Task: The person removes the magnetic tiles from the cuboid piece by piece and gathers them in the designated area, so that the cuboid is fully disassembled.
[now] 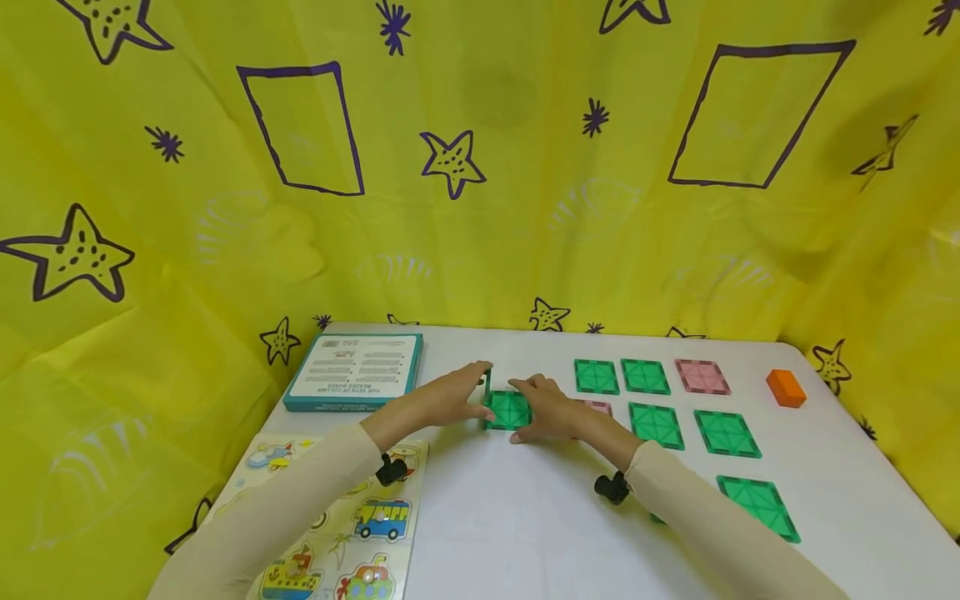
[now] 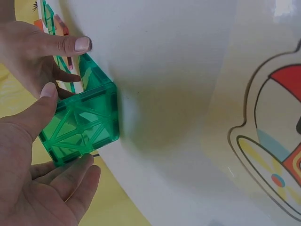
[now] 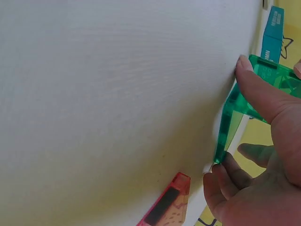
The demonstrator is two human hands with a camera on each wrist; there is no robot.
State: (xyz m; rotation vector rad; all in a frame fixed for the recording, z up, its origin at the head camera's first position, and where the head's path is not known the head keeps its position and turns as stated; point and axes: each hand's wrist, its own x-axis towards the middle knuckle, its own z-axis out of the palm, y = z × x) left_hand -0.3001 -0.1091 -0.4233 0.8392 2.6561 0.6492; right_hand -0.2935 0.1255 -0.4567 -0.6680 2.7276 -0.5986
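Around the middle of the table, my left hand (image 1: pixel 452 397) pinches an upright green magnetic tile (image 2: pixel 82 125) between thumb and fingers. That tile stands at the left edge of a second green magnetic tile (image 1: pixel 508 410), which lies flat. My right hand (image 1: pixel 551 410) grips the flat tile at its right side, thumb at the near edge and fingers at the far edge. In the right wrist view the flat tile (image 3: pixel 225 129) appears nearly edge-on, meeting the upright one along a side. A pink tile (image 1: pixel 597 407) is partly hidden behind my right hand.
Several green tiles (image 1: pixel 656 426) and another pink tile (image 1: pixel 702 377) lie to the right, with an orange block (image 1: pixel 786 388) beyond them. On the left are a teal-edged box (image 1: pixel 352 371) and a vehicle puzzle board (image 1: pixel 416 475). A yellow curtain (image 1: pixel 480 233) hangs behind the table.
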